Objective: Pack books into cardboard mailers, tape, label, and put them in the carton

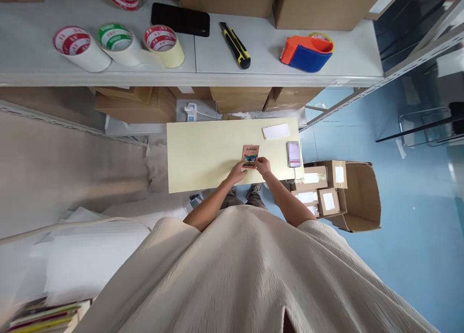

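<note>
A small pink book [250,152] with a dark and blue picture on its cover is held over the pale yellow table [203,154]. My left hand [237,172] grips its lower left edge, with the thumb near the cover. At the lower right edge, my right hand [263,165] is closed with the fingertips pinching the book. To the right of my hands lie a phone [294,154] with a lit screen and a cable, and a white slip [276,131] farther back.
Above the table a shelf [203,72] holds tape rolls [83,52], a black phone [180,20], a utility knife [235,45] and an orange and blue tape dispenser [307,52]. On the right, a large open carton [364,197] contains several labelled boxes. White sheets [97,255] are stacked at left.
</note>
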### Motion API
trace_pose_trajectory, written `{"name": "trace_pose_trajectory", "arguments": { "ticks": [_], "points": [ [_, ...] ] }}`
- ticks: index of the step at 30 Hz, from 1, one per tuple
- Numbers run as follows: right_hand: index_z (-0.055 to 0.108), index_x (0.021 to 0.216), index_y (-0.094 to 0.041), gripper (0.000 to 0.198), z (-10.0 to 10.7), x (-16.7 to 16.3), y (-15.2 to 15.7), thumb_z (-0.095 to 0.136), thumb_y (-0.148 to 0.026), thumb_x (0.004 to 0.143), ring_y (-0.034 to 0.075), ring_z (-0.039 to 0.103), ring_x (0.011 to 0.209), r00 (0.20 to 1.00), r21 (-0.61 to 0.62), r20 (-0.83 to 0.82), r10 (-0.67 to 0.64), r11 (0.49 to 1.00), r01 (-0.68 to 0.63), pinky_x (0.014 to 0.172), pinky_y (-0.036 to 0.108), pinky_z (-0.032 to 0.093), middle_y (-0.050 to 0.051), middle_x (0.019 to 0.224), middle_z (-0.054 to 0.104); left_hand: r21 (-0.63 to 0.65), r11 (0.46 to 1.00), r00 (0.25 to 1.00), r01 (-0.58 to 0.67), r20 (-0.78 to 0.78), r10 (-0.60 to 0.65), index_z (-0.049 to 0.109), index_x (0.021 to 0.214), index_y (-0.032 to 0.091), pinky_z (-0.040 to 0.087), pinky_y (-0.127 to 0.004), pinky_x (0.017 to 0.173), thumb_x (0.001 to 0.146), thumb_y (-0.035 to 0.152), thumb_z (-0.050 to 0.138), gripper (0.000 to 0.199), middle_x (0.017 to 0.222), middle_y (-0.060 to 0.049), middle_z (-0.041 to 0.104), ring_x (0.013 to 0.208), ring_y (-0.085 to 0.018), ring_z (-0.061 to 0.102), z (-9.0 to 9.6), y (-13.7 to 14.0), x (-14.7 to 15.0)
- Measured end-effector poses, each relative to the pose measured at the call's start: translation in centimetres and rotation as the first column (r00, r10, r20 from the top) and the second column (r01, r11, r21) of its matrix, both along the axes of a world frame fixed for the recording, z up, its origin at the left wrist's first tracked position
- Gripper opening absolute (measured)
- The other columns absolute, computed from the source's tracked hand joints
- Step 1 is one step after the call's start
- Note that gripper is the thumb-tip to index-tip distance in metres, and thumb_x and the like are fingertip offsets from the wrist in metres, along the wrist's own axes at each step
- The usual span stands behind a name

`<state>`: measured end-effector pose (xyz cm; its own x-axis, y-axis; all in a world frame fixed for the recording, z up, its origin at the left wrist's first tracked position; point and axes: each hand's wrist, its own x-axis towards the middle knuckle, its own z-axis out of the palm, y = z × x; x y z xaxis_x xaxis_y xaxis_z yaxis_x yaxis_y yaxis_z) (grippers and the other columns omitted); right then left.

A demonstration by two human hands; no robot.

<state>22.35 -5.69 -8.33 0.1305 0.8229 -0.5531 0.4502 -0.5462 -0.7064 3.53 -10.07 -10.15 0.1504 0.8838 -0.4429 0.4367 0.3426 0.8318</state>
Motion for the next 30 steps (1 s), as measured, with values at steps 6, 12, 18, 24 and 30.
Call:
{"name": "trace_pose_trajectory", "arguments": {
  "ticks": [6, 12, 18, 24, 30],
  "points": [
    [0.074, 0.106, -0.024, 0.028, 2.0, -0.8, 0.4, 0.069, -0.046, 0.090, 0.026, 0.079, 0.102, 0.994, 0.078, 0.003, 0.105, 0.991, -0.105, 0.093, 0.038, 0.064, 0.011, 0.115, 0.085, -0.082, 0.959, 0.946, -0.271, 0.163, 0.281, 0.072, 0.145, 0.019, 0.062, -0.038, 0.115, 0.113, 0.025, 0.048, 0.041, 0.141, -0.014, 0.084, 0.130, -0.024, 0.081, 1.3, 1.6, 0.2],
    [0.080, 0.111, -0.024, 0.034, 1.9, -2.9, -0.4, 0.070, -0.048, 0.090, 0.026, 0.079, 0.102, 0.983, -0.024, -0.070, 0.169, 0.985, -0.171, 0.092, 0.041, 0.066, 0.008, 0.107, 0.084, -0.116, 0.911, 0.918, -0.395, -0.045, 0.393, 0.065, 0.155, 0.022, 0.061, -0.038, 0.115, 0.111, 0.028, 0.056, 0.045, 0.154, -0.014, 0.079, 0.141, -0.027, 0.076, 2.7, 1.3, -3.4],
    [0.084, 0.122, -0.021, 0.041, 1.4, -3.7, -0.7, 0.073, -0.034, 0.084, 0.029, 0.079, 0.113, 0.993, -0.129, -0.092, 0.074, 0.988, -0.085, 0.100, 0.045, 0.066, 0.013, 0.125, 0.085, -0.145, 0.930, 0.934, -0.337, -0.177, 0.311, 0.066, 0.154, 0.023, 0.057, -0.045, 0.121, 0.105, 0.027, 0.064, 0.049, 0.159, -0.017, 0.075, 0.149, -0.034, 0.071, 2.6, -0.1, -5.8],
    [0.084, 0.118, -0.020, 0.043, 0.0, -4.9, -1.2, 0.074, -0.028, 0.077, 0.029, 0.080, 0.111, 0.985, -0.158, -0.171, -0.015, 0.987, -0.012, 0.101, 0.044, 0.066, 0.015, 0.127, 0.086, -0.139, 0.959, 0.958, -0.248, -0.179, 0.222, 0.067, 0.158, 0.023, 0.052, -0.043, 0.129, 0.102, 0.022, 0.067, 0.055, 0.165, -0.015, 0.072, 0.155, -0.032, 0.067, 2.3, -0.7, -6.2],
    [0.084, 0.115, -0.022, 0.040, -1.8, -5.2, -1.7, 0.073, -0.032, 0.078, 0.027, 0.080, 0.108, 0.982, -0.123, -0.186, -0.021, 0.992, -0.002, 0.098, 0.041, 0.065, 0.011, 0.121, 0.087, -0.128, 0.976, 0.965, -0.177, -0.217, 0.147, 0.069, 0.158, 0.023, 0.048, -0.044, 0.133, 0.101, 0.017, 0.063, 0.057, 0.168, -0.013, 0.070, 0.160, -0.031, 0.063, 2.4, -1.3, -6.3]
  ]
}}
